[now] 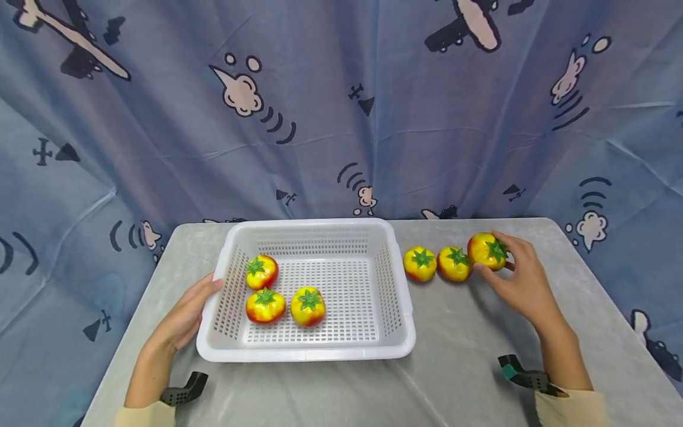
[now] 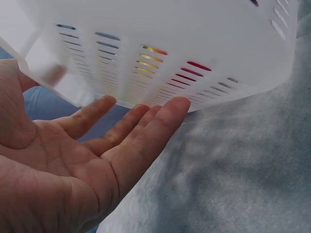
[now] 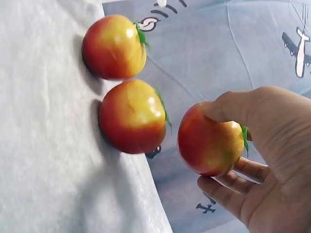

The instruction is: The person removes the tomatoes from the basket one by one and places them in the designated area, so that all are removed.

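Most fingers of the left hand (image 1: 187,314) are hidden from me in the head view by the white basket (image 1: 306,356). The left wrist view shows them nearly straight and a little spread, along the outside of the basket's wall; how firmly they press, I cannot tell. Through the slots there I see only strips of red and yellow, so the shapes behind cannot be made out. Both sleeves (image 1: 571,409) are cut off by the lower edge of my head view.

The table (image 1: 453,367) is pale grey, with soft shadows, and behind it hangs a blue curtain (image 1: 320,118) printed with planes and small clouds.

The right hand (image 1: 525,284) pinches one tomato (image 1: 482,252) between thumb and fingers, at the right end of a row, on the right of the basket. It seems raised from the table. Its green crown points to the right, toward the palm, and partly up; the body is nearly round, so I find no clear long axis. The right wrist view shows me a gap between it and the two neighbouring tomatoes (image 1: 420,267). Three more tomatoes (image 1: 308,314) sit in the left part of the basket, whose long axis runs from left to right.
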The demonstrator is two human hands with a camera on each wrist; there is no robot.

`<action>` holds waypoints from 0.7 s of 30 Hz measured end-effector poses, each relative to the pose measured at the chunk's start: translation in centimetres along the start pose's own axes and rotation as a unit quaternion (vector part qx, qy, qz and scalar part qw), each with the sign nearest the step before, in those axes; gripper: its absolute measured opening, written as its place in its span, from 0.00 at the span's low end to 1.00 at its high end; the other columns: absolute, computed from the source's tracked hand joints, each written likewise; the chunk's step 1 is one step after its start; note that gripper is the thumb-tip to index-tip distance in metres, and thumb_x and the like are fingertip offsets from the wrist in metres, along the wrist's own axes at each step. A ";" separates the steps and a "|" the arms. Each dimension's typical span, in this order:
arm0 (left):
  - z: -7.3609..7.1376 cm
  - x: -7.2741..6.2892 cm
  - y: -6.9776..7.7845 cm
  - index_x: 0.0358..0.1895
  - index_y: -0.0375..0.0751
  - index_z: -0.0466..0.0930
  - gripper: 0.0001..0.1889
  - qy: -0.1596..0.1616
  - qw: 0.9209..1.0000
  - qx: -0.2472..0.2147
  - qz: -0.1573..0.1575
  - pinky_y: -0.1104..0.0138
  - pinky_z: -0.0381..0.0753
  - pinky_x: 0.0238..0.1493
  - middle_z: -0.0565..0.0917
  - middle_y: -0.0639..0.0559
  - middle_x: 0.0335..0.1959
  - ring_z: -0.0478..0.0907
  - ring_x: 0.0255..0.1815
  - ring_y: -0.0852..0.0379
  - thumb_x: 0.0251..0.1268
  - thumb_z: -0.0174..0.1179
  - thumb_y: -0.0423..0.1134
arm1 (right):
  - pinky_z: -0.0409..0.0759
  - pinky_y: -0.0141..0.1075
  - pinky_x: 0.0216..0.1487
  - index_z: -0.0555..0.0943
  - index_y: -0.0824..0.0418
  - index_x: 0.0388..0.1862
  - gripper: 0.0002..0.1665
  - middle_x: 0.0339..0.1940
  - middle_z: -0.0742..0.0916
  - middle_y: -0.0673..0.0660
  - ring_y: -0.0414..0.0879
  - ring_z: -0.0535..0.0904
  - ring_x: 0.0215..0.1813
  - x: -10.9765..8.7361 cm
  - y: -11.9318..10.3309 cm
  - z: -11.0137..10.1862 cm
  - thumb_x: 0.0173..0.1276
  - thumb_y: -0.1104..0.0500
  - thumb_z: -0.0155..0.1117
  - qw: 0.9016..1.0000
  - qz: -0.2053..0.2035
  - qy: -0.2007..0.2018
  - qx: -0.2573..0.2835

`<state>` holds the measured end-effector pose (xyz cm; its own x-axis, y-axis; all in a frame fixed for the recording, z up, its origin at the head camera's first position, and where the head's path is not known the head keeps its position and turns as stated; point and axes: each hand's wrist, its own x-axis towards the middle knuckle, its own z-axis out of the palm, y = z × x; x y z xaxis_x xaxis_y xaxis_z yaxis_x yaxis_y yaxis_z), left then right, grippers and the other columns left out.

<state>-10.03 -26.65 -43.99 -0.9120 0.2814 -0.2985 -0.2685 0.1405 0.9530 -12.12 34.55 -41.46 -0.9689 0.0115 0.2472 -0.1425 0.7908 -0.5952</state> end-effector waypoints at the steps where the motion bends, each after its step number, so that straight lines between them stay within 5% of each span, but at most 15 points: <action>1: 0.0 0.0 -0.1 0.89 0.48 0.34 0.38 0.001 1.000 0.000 -0.002 0.47 0.90 0.54 0.57 0.23 0.82 0.84 0.61 0.54 0.89 0.38 0.57 | 0.77 0.75 0.59 0.63 0.66 0.82 0.47 0.75 0.67 0.79 0.77 0.67 0.70 0.0 0.2 0.0 0.71 0.59 0.75 1.000 0.000 0.001 -0.002; 21: 0.1 0.1 -0.2 0.89 0.47 0.35 0.38 0.000 1.000 -0.003 0.001 0.48 0.90 0.54 0.58 0.23 0.81 0.84 0.60 0.55 0.88 0.38 0.57 | 0.77 0.74 0.57 0.64 0.70 0.80 0.45 0.71 0.69 0.82 0.77 0.68 0.67 -0.2 3.4 0.6 0.72 0.59 0.73 1.000 0.005 -0.018 -0.021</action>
<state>-10.02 -26.57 -44.17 -0.9124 0.2824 -0.2961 -0.2683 0.1335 0.9540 -12.55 36.87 -43.94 -0.9770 -0.0015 0.2135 -0.1246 0.8159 -0.5645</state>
